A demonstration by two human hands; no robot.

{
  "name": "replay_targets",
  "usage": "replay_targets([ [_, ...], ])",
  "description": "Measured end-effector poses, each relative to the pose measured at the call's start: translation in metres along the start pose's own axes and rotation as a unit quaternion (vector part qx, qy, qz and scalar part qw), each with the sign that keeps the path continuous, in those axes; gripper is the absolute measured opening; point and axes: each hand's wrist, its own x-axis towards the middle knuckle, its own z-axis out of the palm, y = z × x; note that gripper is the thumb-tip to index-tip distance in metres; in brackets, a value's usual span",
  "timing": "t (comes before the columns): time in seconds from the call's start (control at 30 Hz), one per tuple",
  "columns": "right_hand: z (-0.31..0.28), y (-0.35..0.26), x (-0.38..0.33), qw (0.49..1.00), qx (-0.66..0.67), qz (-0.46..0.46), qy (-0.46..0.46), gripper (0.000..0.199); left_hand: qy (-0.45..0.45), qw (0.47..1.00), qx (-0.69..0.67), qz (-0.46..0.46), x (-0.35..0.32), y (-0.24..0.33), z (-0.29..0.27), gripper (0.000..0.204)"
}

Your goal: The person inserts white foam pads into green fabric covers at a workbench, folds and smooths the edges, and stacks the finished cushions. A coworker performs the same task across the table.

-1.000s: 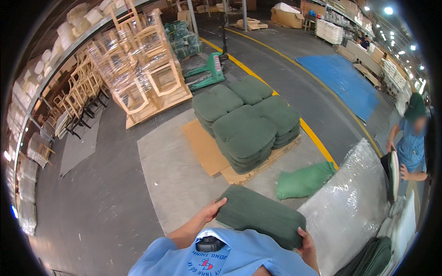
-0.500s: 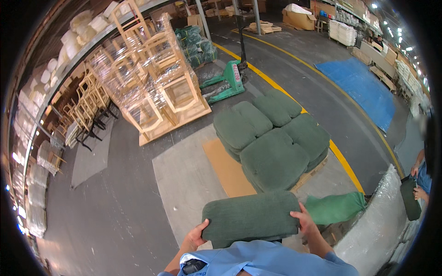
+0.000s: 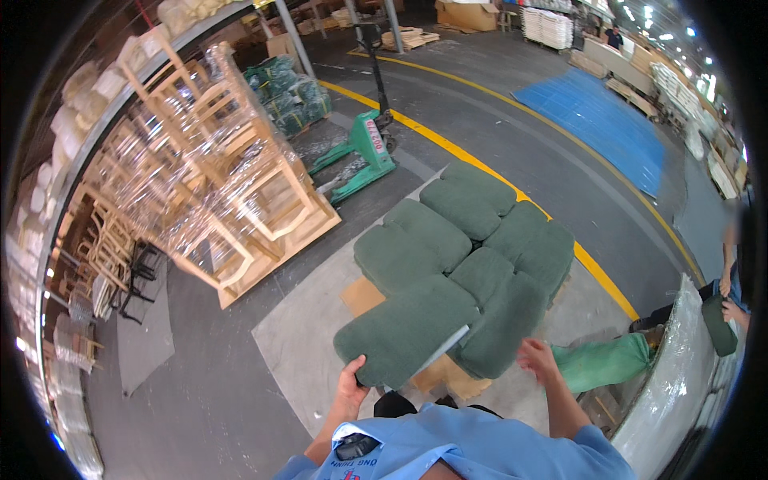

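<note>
My left hand [image 3: 350, 378] grips the near left corner of a dark green cushion [image 3: 404, 332], with the thumb on top. That cushion is tilted, and a pale strip shows along its right edge. Its far side meets a group of similar stacked green cushions [image 3: 412, 238]. To its right, another green cushion [image 3: 504, 328] slopes down toward me at the near edge of the group. Beside that one my right hand [image 3: 538, 360] is empty, its fingers slightly bent and apart. Brown cardboard [image 3: 452, 378] shows under the cushions.
A green sack [image 3: 604, 362] and a plastic-wrapped stack [image 3: 660, 384] are at my right. There a co-worker's hands [image 3: 730, 300] hold a green cushion [image 3: 718, 326]. Wrapped wooden chair frames [image 3: 232, 176] and a green pallet jack [image 3: 364, 156] stand at the far left.
The cushion held in both hands has moved forward onto the group and tilted. My right hand has let go. A sloping cushion now shows on the right, and the view has shifted.
</note>
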Motion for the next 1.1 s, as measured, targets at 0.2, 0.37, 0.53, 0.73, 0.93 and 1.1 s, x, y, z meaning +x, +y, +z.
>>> replay_targets([
  [0.2, 0.034, 0.098, -0.029, 0.955, 0.077, 0.197, 0.206, 0.034, -0.027, 1.000, -0.005, 0.000, 0.168, 0.108, 0.032, 0.057],
  [0.37, 0.133, 0.109, -0.045, 0.929, 0.053, 0.306, 0.201, 0.034, -0.058, 0.998, -0.017, -0.010, 0.308, 0.170, 0.074, 0.053],
  [0.53, 0.225, 0.088, -0.050, 0.947, 0.006, 0.263, 0.187, 0.039, -0.093, 0.993, -0.047, -0.055, 0.400, 0.185, 0.087, 0.058],
  [0.73, 0.283, 0.073, -0.067, 0.942, 0.001, 0.265, 0.206, 0.045, 0.092, 0.982, 0.065, -0.152, 0.459, 0.172, 0.094, 0.075],
  [0.93, 0.302, 0.116, -0.113, 0.905, 0.091, 0.301, 0.287, 0.037, 0.058, 0.969, 0.098, -0.219, 0.474, 0.195, 0.099, 0.077],
  [1.1, 0.327, 0.149, -0.139, 0.955, -0.095, 0.234, 0.157, 0.028, 0.034, 0.975, 0.169, -0.141, 0.476, 0.194, 0.100, 0.073],
])
